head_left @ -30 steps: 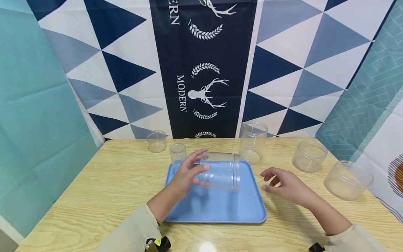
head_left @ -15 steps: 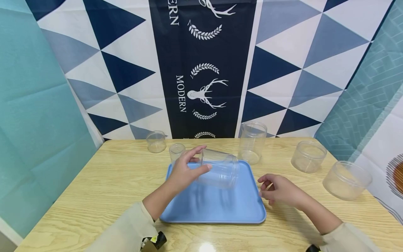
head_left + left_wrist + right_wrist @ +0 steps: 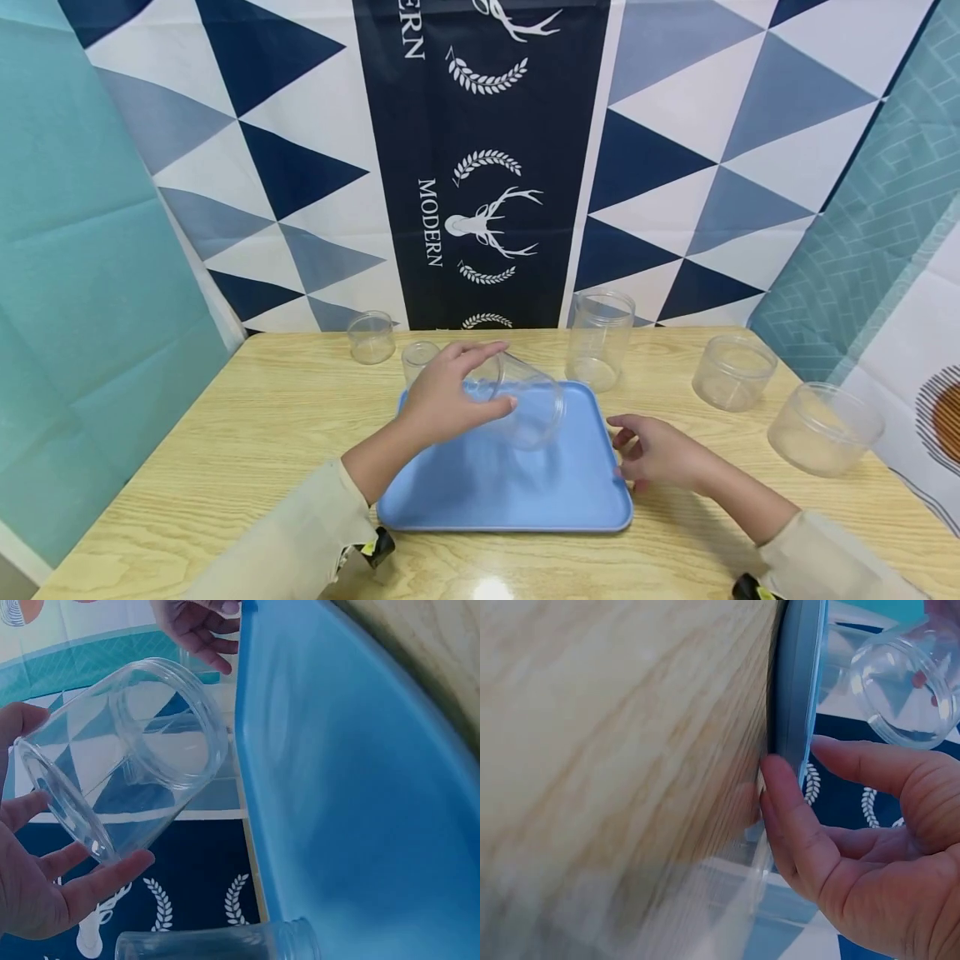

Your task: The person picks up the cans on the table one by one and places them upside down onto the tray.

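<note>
My left hand grips a large clear plastic jar round its base end, thumb on one side and fingers on the other. The jar is tilted above the blue tray, its wide rim facing right and down in the head view. My right hand is at the tray's right edge. In the right wrist view its curled fingers lie on either side of the tray's rim. A small narrow clear jar stands at the tray's back left corner, partly hidden by my left hand.
On the wooden table a tall clear jar stands behind the tray. A short clear jar is at the back left. Two wide low jars, one farther back and one nearer, stand on the right. Patterned cloth hangs behind.
The jar in my left hand has turned from lying nearly sideways to a steeper tilt, its rim swinging toward the front. My right hand has moved left to the tray's edge.
</note>
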Motion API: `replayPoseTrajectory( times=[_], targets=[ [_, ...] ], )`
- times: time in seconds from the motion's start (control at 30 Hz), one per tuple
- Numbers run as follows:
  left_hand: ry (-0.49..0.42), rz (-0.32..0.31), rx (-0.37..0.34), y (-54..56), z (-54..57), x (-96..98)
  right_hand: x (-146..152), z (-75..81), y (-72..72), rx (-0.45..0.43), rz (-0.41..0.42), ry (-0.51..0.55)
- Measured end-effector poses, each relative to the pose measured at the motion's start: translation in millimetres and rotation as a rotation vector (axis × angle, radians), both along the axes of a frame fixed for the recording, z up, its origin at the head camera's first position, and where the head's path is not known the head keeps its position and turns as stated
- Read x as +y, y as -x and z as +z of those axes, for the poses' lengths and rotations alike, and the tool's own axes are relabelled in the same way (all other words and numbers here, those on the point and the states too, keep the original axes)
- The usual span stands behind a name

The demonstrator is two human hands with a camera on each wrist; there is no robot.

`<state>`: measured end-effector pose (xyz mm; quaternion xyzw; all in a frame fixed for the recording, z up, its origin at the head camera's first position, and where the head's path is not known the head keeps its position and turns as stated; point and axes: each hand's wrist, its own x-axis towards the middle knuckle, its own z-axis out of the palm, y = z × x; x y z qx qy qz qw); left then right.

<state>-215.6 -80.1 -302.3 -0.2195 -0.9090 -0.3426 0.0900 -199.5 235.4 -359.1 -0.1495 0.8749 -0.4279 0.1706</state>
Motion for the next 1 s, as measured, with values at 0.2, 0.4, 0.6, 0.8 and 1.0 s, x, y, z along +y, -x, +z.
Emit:
replayPoseTrajectory(
  times=[0.2,0.4,0.6,0.8,1.0],
  targets=[
    [0.081,-0.009,-0.003,4.2,-0.2,2.8,-3,-1.9,0.6,-0.013,0.014,0.006],
    [0.143,-0.011,-0.009,9.1,3.7,5.1,-7,-2.2,0.1,0.003,-0.031,0.000],
    [0.240,-0.017,-0.007,16.7,9.5,9.4,-12,-2.0,-1.6,-0.003,-0.103,-0.012],
    [0.362,-0.019,-0.003,25.6,15.6,17.1,-13,-1.3,-1.4,0.011,-0.113,-0.046],
    [0.460,-0.003,-0.032,32.0,15.1,23.3,-12,-2.3,-1.4,0.024,-0.096,-0.048]
  ],
)
